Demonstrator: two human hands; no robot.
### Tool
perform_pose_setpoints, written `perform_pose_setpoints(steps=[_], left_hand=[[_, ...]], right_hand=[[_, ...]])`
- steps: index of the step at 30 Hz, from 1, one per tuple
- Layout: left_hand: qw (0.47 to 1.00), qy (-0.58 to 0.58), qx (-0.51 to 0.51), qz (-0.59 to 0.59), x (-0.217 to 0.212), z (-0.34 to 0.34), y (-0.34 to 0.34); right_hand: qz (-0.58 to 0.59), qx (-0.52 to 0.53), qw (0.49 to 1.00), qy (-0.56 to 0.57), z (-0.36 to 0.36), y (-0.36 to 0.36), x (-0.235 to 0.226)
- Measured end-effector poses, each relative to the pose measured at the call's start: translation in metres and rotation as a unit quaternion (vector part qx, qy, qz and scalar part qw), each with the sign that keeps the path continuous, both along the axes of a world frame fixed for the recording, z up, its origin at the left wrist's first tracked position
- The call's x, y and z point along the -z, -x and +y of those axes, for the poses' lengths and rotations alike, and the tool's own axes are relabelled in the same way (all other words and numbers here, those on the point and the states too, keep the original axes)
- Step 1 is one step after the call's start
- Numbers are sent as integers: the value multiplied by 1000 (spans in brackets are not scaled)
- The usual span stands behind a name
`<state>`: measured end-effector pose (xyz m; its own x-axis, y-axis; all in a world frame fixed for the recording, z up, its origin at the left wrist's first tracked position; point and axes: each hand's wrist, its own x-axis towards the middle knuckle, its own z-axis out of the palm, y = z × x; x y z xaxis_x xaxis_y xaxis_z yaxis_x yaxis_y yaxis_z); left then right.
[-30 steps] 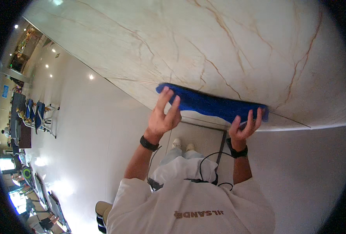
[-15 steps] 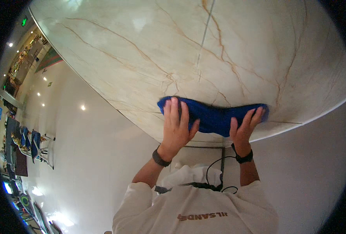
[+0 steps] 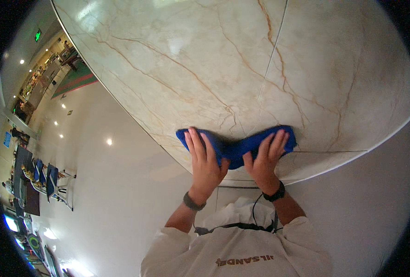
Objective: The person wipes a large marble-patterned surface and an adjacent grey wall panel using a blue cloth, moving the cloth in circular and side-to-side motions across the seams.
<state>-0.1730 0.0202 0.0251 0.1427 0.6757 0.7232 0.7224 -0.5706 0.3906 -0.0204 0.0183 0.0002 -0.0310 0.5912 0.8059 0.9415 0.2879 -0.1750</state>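
A dark blue cloth (image 3: 235, 150) lies against the pale, brown-veined marble surface (image 3: 182, 87), close to its near edge. My left hand (image 3: 204, 161) has hold of the cloth's left end, its long fingers stretched over the fabric and its thumb at the lower edge. At the other end, my right hand (image 3: 264, 165) presses and grips the cloth with fingers slightly spread. Between the hands the fabric dips and bunches. The undersides of both hands and the back of the cloth are hidden.
The marble surface's edge curves beneath my hands, with a pale shiny floor (image 3: 117, 184) beyond it. Folding chairs (image 3: 52, 180) stand by a dark table (image 3: 22, 168) at far left. A black cable (image 3: 255, 210) hangs near my right wrist.
My hands have come closer together, the right one moving left. The cloth has gone from nearly straight to sagging in the middle. The view has shifted, so the surroundings appear farther right.
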Motion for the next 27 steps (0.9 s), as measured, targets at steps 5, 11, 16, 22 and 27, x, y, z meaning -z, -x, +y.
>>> perform_pose_setpoints(steps=[5, 11, 16, 22, 27], left_hand=[[992, -105, -62, -14, -24, 16, 6], [992, -97, -74, -2, 30, 15, 21], [991, -128, -41, 0, 48, 11, 21], [990, -128, -50, 24, 32, 12, 17], [989, -128, -71, 35, 8, 20, 14]], right_hand=[[-41, 7, 999, -33, 4, 1, -32], [-23, 62, 994, -89, -1, -34, 11], [-16, 49, 999, -13, -9, -35, 22], [-23, 9, 997, -71, 6, -21, -21], [-36, 54, 992, -110, 12, -40, -22]])
